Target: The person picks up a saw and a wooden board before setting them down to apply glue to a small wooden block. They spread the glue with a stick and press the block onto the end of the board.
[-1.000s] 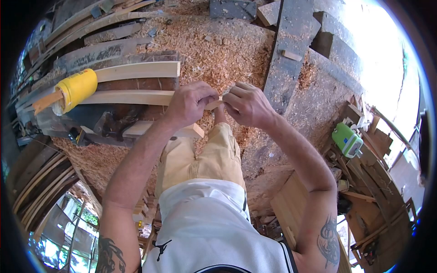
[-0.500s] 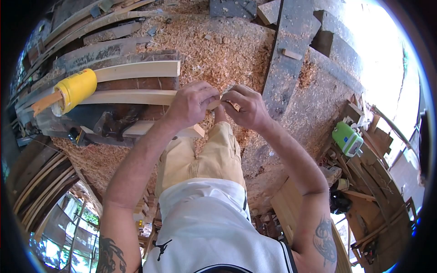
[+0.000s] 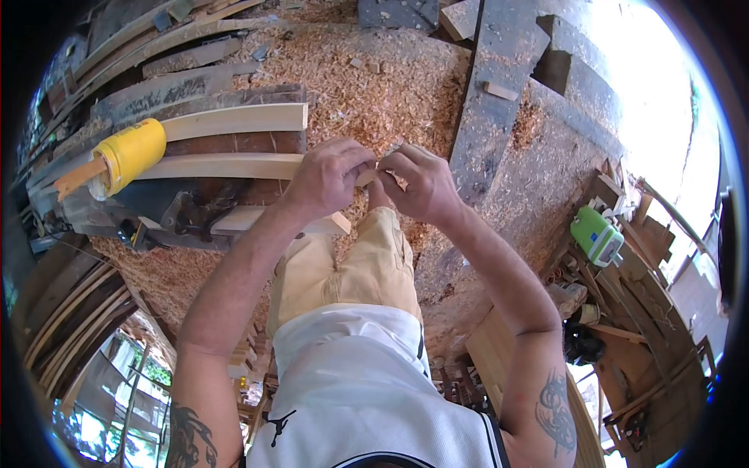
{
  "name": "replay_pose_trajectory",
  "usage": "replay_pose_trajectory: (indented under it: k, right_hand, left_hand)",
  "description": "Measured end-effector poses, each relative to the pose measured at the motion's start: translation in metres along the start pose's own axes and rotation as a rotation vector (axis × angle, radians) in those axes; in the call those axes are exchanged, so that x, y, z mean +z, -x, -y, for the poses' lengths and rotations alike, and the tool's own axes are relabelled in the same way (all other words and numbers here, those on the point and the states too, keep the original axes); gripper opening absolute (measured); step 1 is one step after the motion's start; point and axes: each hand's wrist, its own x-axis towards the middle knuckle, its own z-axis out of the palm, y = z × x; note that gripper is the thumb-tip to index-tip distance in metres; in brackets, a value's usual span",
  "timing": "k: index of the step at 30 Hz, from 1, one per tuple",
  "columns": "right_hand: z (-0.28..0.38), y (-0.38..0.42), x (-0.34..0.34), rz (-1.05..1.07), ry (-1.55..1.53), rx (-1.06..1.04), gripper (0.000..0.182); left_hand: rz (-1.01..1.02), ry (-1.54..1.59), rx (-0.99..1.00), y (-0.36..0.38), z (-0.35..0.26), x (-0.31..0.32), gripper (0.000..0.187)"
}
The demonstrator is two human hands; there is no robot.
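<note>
My left hand (image 3: 324, 178) and my right hand (image 3: 420, 183) meet in the middle of the view, both pinching a small pale piece of wood (image 3: 367, 176) between their fingertips. Only a sliver of that piece shows between the two hands. Just left of my left hand lies the end of a long curved pale wooden strip (image 3: 222, 166), with a second similar strip (image 3: 238, 122) above it. Below my hands are my legs in tan shorts, over a floor thick with sawdust (image 3: 374, 86).
A yellow plastic container (image 3: 131, 153) sits at the left end of the strips. Dark planks (image 3: 499, 70) cross the sawdust at upper right. A green power tool (image 3: 595, 236) lies among wood scraps at right. Bent wooden slats (image 3: 66, 312) stack at lower left.
My right hand has curled and shifted slightly toward my left hand, its fingers working at the small piece. My left hand stays put.
</note>
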Motion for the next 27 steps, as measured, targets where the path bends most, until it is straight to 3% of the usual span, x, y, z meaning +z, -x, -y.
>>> replay_pose_trajectory:
  k: [6, 11, 14, 27]
  right_hand:
    - [0.001, 0.021, 0.001, -0.106, -0.300, 0.367, 0.019]
    - [0.000, 0.036, 0.019, -0.152, -0.538, 0.508, 0.018]
    - [0.001, 0.037, 0.029, -0.206, -0.625, 0.519, 0.016]
    - [0.006, 0.027, 0.024, -0.224, -0.368, 0.341, 0.011]
  left_hand:
    - [-0.010, 0.067, -0.076, 0.002, -0.004, -0.004, 0.014]
    - [-0.046, -0.057, 0.041, 0.003, -0.010, -0.001, 0.016]
    - [-0.053, -0.074, 0.032, 0.002, -0.009, 0.003, 0.015]
    - [-0.086, -0.120, 0.030, 0.003, -0.010, 0.010, 0.012]
